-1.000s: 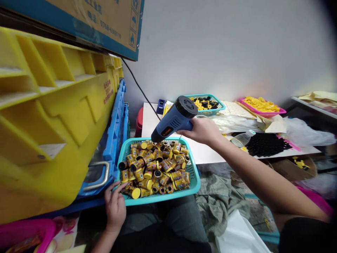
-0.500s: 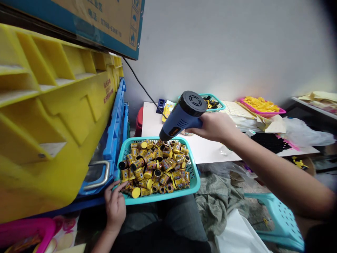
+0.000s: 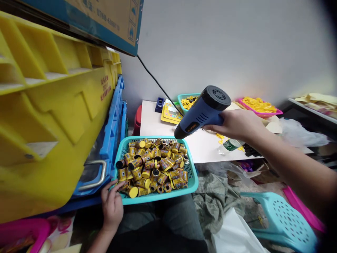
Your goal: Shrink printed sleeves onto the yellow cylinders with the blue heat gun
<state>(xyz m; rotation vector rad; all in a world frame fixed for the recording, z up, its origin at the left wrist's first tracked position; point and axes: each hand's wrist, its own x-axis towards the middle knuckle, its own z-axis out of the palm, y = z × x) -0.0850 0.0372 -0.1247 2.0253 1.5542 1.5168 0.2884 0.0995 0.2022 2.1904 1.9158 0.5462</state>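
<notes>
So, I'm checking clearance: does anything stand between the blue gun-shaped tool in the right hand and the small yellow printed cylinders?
Nothing visible blocks the tool from the cylinders; its black tip overlaps the turquoise plastic basket's far rim in view, clearance unclear.

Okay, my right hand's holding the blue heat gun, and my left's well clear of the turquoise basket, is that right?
Not quite: the head view shows your left hand at the turquoise basket, fingers over its near left rim. Your right hand does hold the blue heat gun.

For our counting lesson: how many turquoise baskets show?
2: near basket by the left hand; far basket on the table, partly behind the heat gun. Others may be hidden.
</notes>
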